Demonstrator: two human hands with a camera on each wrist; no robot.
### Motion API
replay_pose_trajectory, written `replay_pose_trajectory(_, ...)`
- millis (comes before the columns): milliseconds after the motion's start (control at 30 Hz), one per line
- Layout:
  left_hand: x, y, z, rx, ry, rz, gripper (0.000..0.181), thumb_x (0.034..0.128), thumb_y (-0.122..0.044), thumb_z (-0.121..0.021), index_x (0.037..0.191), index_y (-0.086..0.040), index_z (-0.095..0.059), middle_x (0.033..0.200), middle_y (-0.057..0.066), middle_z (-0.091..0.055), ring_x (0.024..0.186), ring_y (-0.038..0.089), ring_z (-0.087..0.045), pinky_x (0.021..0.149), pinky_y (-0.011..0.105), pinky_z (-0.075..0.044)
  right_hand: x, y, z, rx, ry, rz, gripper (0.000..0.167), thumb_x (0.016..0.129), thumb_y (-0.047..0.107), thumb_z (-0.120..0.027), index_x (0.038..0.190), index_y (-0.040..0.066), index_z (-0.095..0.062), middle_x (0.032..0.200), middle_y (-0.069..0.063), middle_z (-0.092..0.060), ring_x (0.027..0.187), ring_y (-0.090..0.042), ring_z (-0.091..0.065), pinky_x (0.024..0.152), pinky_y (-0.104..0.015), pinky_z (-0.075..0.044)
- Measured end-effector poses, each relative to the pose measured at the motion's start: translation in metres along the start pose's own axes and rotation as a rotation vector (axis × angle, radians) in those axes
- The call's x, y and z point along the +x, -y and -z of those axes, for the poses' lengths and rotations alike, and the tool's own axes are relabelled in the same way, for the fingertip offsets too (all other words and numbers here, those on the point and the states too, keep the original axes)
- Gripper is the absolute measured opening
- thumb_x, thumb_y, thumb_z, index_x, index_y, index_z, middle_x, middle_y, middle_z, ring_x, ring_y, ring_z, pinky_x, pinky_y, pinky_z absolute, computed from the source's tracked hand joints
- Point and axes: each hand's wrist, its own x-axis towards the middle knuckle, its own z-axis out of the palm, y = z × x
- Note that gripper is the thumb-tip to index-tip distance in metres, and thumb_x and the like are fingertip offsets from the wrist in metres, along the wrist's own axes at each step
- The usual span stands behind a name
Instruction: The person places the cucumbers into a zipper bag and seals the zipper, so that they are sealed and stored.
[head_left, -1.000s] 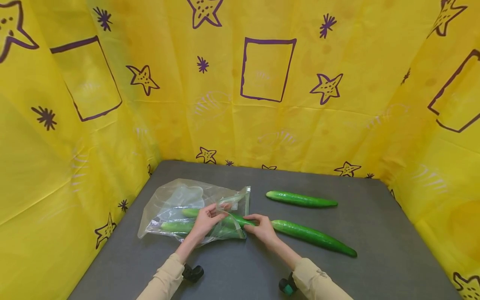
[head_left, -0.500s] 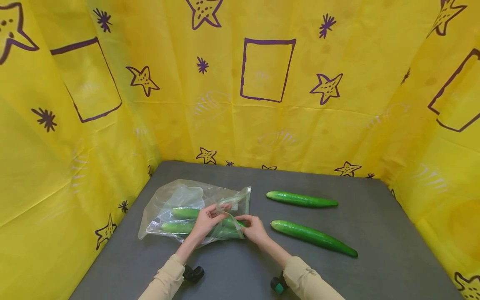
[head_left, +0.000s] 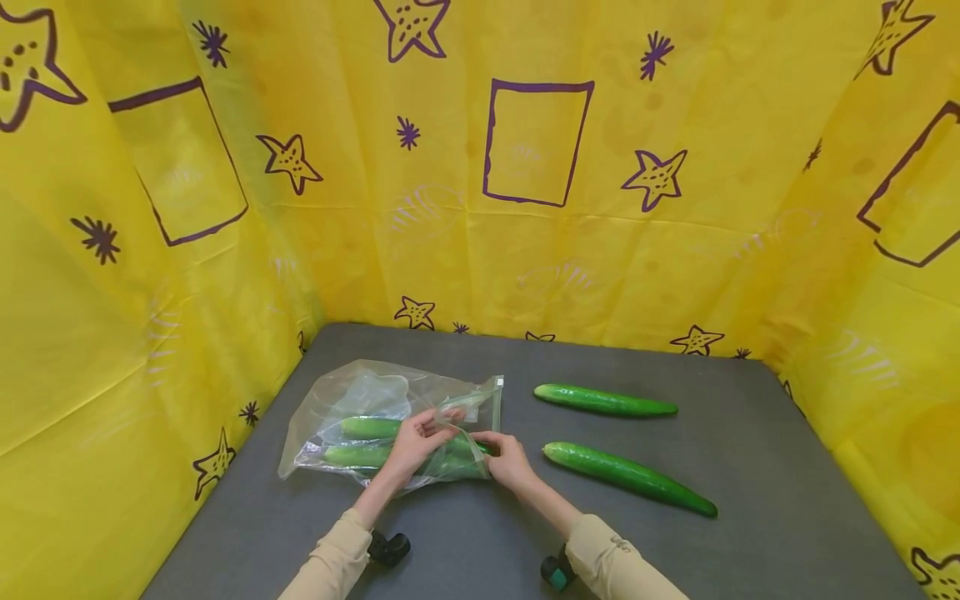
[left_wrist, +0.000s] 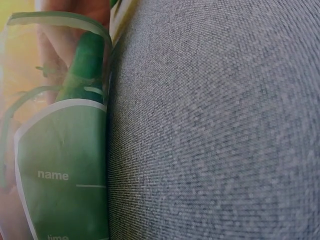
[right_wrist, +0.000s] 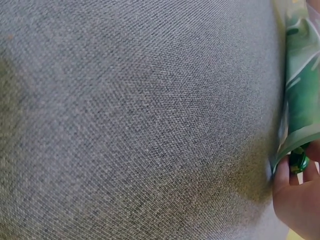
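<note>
A clear zip bag point(head_left: 309, 425) lies on its side, its mouth facing right. Inside it are two green cucumbers, a far cucumber point(head_left: 367, 427) and a near cucumber point(head_left: 348, 456). My left hand point(head_left: 412, 446) pinches the upper layer of the bag at the mouth, lifting it. At the opening, my right hand point(head_left: 513, 463) holds the dark end of the far cucumber. The right wrist view shows that cucumber tip point(right_wrist: 298, 161) between thumb and fingers, close to the bag's edge. A green printed label point(left_wrist: 65, 150) covers part of the bag in the left wrist view.
Two more cucumbers lie right of the bag on the grey table point(head_left: 600, 542): a back cucumber point(head_left: 606, 400) and a front cucumber point(head_left: 630, 478). A yellow patterned curtain point(head_left: 540, 267) surrounds the table at the back and sides.
My right hand has moved left, sliding the far cucumber deeper into the bag, and then stayed at the mouth. The left hand keeps its place on the bag.
</note>
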Motion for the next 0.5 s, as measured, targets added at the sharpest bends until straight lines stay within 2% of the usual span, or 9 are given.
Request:
replay_pose_trajectory(167,-0.0004,-0.0010,-0.0007,-0.009,-0.003,0.020,0.038,0.0871,-0.008,-0.067,0.120,0.008,-0.058,0.121,0.027,-0.061,0.103,0.017,-0.067,0.079,0.021,-0.053,-0.0009,-0.0004,-0.0010,-0.028,-0.007,0.005,0.036,0.082,-0.004,-0.058,0.114,0.007,-0.068,0.114,-0.012,-0.069,0.109,-0.029,-0.060,0.087,-0.038,-0.048)
replay_pose_trajectory(233,-0.0002,-0.0011,-0.0004,-0.005,-0.004,0.029,0.037,0.0874,-0.009,-0.067,0.120,0.007,-0.059,0.120,0.027,-0.061,0.102,0.015,-0.067,0.079,0.021,-0.053,-0.0015,-0.0010,-0.0013,-0.032,-0.008,0.000,0.035,0.083,-0.003,-0.058,0.116,0.007,-0.068,0.116,-0.011,-0.068,0.111,-0.031,-0.059,0.090,-0.040,-0.047)
replay_pose_trajectory(400,-0.0001,-0.0011,0.0002,0.005,-0.005,0.036,0.038,0.0880,-0.009,-0.066,0.120,0.008,-0.058,0.120,0.030,-0.060,0.094,0.002,-0.066,0.079,0.020,-0.053,-0.0022,-0.0032,-0.0013,-0.027,-0.018,0.008,0.036,0.085,-0.003,-0.058,0.118,0.007,-0.067,0.119,-0.012,-0.067,0.115,-0.033,-0.058,0.094,-0.045,-0.047)
replay_pose_trajectory(500,-0.0006,-0.0025,0.0003,0.004,-0.005,0.039,0.038,0.0879,-0.008,-0.066,0.121,0.009,-0.057,0.120,0.030,-0.060,0.093,0.001,-0.066,0.079,0.020,-0.053,-0.0025,-0.0045,0.0000,-0.014,-0.026,0.030,0.034,0.086,-0.003,-0.059,0.118,0.006,-0.066,0.119,-0.012,-0.067,0.116,-0.033,-0.058,0.095,-0.046,-0.047)
